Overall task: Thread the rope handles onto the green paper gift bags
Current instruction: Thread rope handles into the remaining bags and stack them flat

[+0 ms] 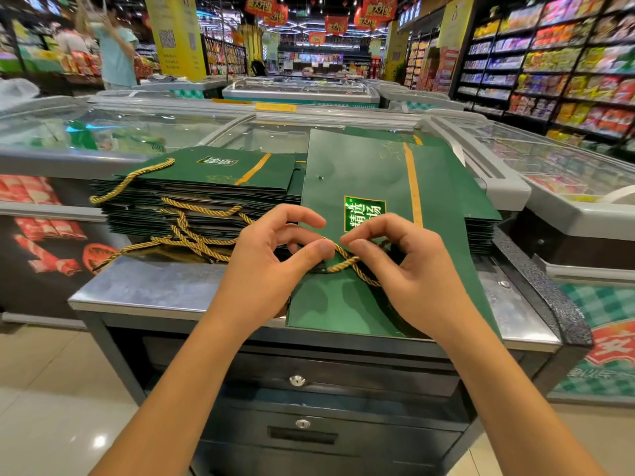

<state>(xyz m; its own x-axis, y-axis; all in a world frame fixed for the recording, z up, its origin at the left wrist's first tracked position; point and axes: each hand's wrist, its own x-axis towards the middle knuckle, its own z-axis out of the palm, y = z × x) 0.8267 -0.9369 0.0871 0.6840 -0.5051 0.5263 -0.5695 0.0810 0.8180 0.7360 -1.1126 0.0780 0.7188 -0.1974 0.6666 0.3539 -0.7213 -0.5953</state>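
A flat green paper gift bag [371, 187] with a gold stripe lies lengthwise on the metal counter [147, 286], atop more flat bags. A gold twisted rope handle [347, 262] crosses its near part. My left hand [271, 266] pinches the rope between thumb and forefinger. From the other side, my right hand [409, 269] pinches the same rope. To the left stands a stack of green bags [206, 197] with gold rope handles [192, 235] hanging from them.
Glass-topped freezer chests [137, 128] stand behind and to the right of the counter. Locked drawers [299, 400] sit under the counter. Stocked shelves [556, 63] line the right aisle. A person [117, 46] stands far back left.
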